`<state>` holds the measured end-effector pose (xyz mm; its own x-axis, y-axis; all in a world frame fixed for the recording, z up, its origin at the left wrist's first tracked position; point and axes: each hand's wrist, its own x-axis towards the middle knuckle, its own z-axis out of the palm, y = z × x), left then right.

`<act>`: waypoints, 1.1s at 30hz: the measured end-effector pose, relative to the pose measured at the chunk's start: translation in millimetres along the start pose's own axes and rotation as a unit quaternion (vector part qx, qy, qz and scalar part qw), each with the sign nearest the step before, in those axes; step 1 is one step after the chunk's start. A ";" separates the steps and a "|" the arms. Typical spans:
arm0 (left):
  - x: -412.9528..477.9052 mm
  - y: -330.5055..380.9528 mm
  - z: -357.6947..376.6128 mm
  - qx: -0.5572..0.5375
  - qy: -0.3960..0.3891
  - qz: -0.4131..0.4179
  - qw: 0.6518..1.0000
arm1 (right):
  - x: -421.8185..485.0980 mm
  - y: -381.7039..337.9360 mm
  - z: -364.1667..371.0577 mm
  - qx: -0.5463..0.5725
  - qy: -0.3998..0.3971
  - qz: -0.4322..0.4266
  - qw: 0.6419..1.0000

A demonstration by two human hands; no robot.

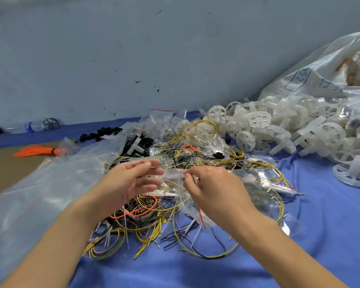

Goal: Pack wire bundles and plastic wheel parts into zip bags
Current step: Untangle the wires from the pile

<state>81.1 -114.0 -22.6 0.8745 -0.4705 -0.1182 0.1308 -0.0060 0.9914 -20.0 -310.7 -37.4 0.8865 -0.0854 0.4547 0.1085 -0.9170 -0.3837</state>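
A small clear zip bag [172,181] with a red strip is held between both hands above a tangled pile of yellow, black and orange wire bundles [146,221]. My left hand [127,183] has its fingers spread around the bag's left end. My right hand [208,188] pinches the bag's right end at the red strip. White plastic wheel parts [279,129] are heaped at the right rear. More empty zip bags [162,121] lie behind the wires.
A large clear plastic sheet [42,196] covers the left side. Black plastic parts [100,134] and an orange wire bundle [37,151] lie at the left rear. A big woven sack [324,67] leans on the wall at right. Blue cloth [330,235] covers the surface.
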 end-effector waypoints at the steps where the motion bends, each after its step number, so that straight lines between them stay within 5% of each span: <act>1: 1.4 1.2 -11.7 -0.013 0.068 0.015 0.998 | -0.5 -0.9 1.5 0.006 -0.005 -0.002 1.000; 8: 8.6 -16.2 -62.3 0.071 0.239 0.062 0.967 | -0.5 -2.9 6.4 0.008 -0.035 -0.024 0.999; 16: 37.5 -33.1 -80.6 0.216 0.277 0.047 0.935 | -9.9 -9.1 18.2 -0.017 -0.070 -0.106 0.992; 24: 54.4 -52.5 -93.9 0.461 0.303 0.035 0.834 | -21.3 -13.1 32.0 -0.033 -0.107 -0.163 0.980; 33: 63.4 -52.0 -94.4 0.482 0.318 0.067 0.813 | -21.2 -5.5 32.3 -0.049 -0.091 -0.172 0.980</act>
<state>173.9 -60.3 -86.9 0.9553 0.0262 0.2946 -0.1451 -0.8263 0.5441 -24.9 -291.2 -70.9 0.8714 0.2978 0.3899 0.3790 -0.9132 -0.1495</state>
